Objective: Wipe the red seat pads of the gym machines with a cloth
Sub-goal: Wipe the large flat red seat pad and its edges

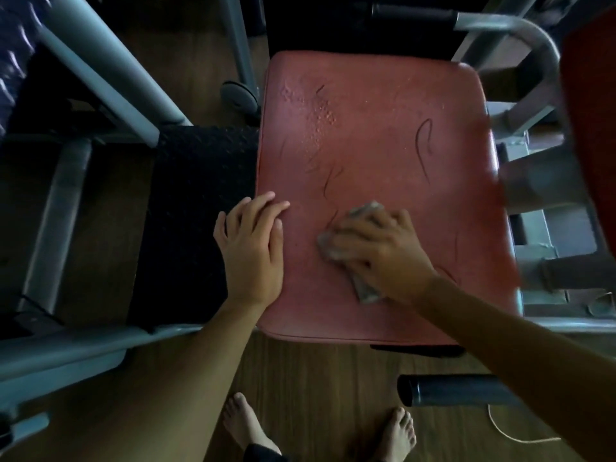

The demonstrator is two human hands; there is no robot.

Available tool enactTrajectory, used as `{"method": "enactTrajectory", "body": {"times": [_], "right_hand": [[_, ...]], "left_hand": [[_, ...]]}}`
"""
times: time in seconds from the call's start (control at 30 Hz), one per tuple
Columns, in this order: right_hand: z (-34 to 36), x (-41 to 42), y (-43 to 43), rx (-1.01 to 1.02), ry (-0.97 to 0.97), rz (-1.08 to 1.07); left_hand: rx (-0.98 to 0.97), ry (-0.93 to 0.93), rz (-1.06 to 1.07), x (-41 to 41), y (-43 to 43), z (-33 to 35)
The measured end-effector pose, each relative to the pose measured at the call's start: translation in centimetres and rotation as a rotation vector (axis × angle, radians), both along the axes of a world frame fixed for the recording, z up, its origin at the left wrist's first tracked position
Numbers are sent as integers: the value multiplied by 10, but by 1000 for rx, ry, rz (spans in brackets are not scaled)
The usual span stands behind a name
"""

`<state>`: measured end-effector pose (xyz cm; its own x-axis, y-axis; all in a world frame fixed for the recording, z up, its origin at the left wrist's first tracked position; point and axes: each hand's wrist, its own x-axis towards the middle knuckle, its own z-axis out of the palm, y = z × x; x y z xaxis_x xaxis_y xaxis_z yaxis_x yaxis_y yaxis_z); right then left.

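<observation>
As I stood barefoot over the machine, the wooden floor (300, 388) filled the lower part of the view. Grey steel frame tubes (110, 81) ran along the left and right of the seat. The red seat pad (383, 135) lay flat at centre. Its surface was marked by dark creases, with a patch of blistered texture toward the far left corner. A black textured mat (193, 211) sat just beside the pad's left edge. A 2nd red pad (590, 95) showed at the right edge, blurred. A black tube (460, 390) projected below the pad's near right corner, apart from it.

My left hand (251, 248) rested flat on the pad's left edge, fingers straight and together, holding nothing. My right hand (376, 251) pressed on the near centre of the pad, fingers curled over the grey cloth (366, 293) and gripping it against the surface. Parts of the cloth showed beyond the fingertips and under the wrist. My 2 feet (245, 425) stood side by side on the floor. A thin pale cord (510, 435) lay on the floor at lower right.
</observation>
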<state>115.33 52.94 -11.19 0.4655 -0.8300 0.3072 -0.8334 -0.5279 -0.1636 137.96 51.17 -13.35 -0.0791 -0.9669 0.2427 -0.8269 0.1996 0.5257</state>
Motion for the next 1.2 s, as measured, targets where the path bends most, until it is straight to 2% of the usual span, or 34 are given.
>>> {"method": "enactTrajectory", "body": {"times": [0.07, 0.1, 0.13, 0.23, 0.3, 0.5, 0.6, 0.7, 0.83, 0.97, 1.1, 1.2], "right_hand": [[3, 10, -3, 22, -110, -240], [4, 14, 2, 34, -138, -266], [5, 14, 11, 54, -135, -217], [11, -6, 46, 146, -62, 178], [15, -23, 59, 184, -18, 359], [16, -14, 36, 191, 91, 689], [10, 8, 40, 155, 94, 750], [9, 16, 41, 131, 55, 678], [2, 4, 43, 117, -34, 473], [-1, -7, 7, 116, -85, 89], [3, 0, -69, 92, -121, -223], [1, 13, -111, 146, -156, -495]], "left_hand": [[1, -14, 4, 1, -1, 1], [3, -13, 3, 1, -1, 1], [4, -5, 2, 1, -1, 1], [-4, 18, -4, 2, 0, 0], [-4, 24, 3, 2, 1, 0], [30, 25, 11, 2, -1, -2], [60, 52, 30, 2, -1, -1], [58, 69, 37, 2, 0, 0], [43, 84, 28, 2, 0, -2], [36, 74, 17, 2, -1, -2], [26, 55, 21, 2, 0, -2], [33, 57, 30, 1, 0, -2]]}}
